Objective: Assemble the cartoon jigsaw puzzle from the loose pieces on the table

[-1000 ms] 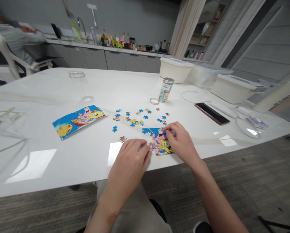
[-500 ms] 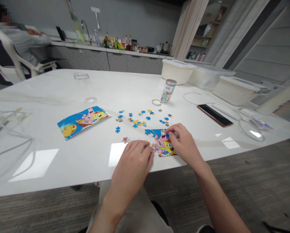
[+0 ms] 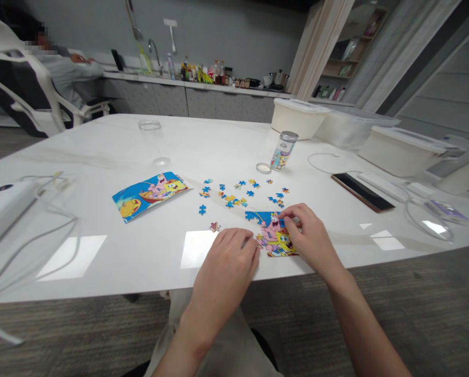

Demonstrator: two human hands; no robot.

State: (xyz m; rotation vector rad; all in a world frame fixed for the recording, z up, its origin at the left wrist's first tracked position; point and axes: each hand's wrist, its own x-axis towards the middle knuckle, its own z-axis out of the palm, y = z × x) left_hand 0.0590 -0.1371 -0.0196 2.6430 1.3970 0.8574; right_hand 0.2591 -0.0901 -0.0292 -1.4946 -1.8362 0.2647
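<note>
A partly joined jigsaw puzzle (image 3: 274,236), showing a pink starfish and a yellow sponge figure, lies near the table's front edge. My left hand (image 3: 227,264) is at its left side, fingers curled and closed on a small puzzle piece (image 3: 259,244) by the puzzle's lower left edge; the fingertips are partly hidden. On the puzzle's upper right, the bent fingers and thumb of my right hand (image 3: 310,233) press together, covering that side. Loose puzzle pieces (image 3: 230,199) are scattered behind the puzzle, and one brownish piece (image 3: 214,226) lies beyond my left hand.
A creased picture sheet (image 3: 152,193) lies to the left. Behind the pieces stand a printed canister (image 3: 283,152) and its round lid (image 3: 263,168). A dark phone (image 3: 362,192), cables and lidded bins (image 3: 407,149) are on the right. A person (image 3: 64,76) sits at the back left.
The view has swung slightly left, so everything appears shifted to the right. Both hands keep nearly the same pose at the puzzle; no piece has visibly moved.
</note>
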